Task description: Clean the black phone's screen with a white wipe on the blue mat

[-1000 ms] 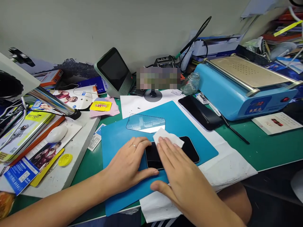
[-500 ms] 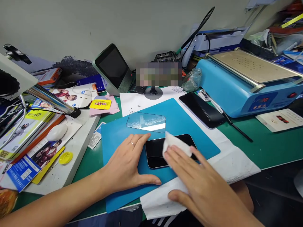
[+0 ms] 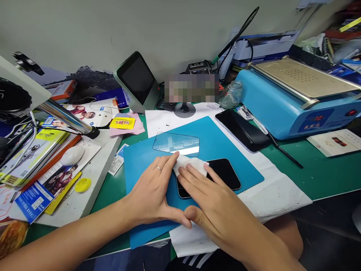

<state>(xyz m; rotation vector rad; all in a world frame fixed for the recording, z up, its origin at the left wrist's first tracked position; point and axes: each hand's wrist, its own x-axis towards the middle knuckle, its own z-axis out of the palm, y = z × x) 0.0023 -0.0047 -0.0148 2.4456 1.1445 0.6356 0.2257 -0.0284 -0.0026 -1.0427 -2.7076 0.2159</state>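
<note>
A phone with a dark screen point(image 3: 225, 174) lies face up on the blue mat point(image 3: 141, 154). Under the flattened fingers of my right hand point(image 3: 217, 203) is a folded white wipe point(image 3: 194, 162), pressed onto the left part of the screen. My left hand point(image 3: 153, 190) rests on the mat with thumb and fingers apart, its fingertips at the phone's left end; nothing is in it. The two thumbs meet or nearly meet in front of the phone. Just behind, a clear glass screen protector with a black border point(image 3: 176, 145) lies on the mat.
Right of the mat lies a second phone point(image 3: 242, 131), near a black-and-white pen-like tool point(image 3: 279, 148) and a blue heating-plate machine point(image 3: 284, 101). A glass jar point(image 3: 231, 94) and a display device point(image 3: 138, 82) stand behind. At left, a metal stand post point(image 3: 70, 116) rises beside stacked boxes.
My right hand has slid the wipe left across the phone screen, uncovering its right part. The right thumb has come up to the left thumb. My left hand has barely moved.
</note>
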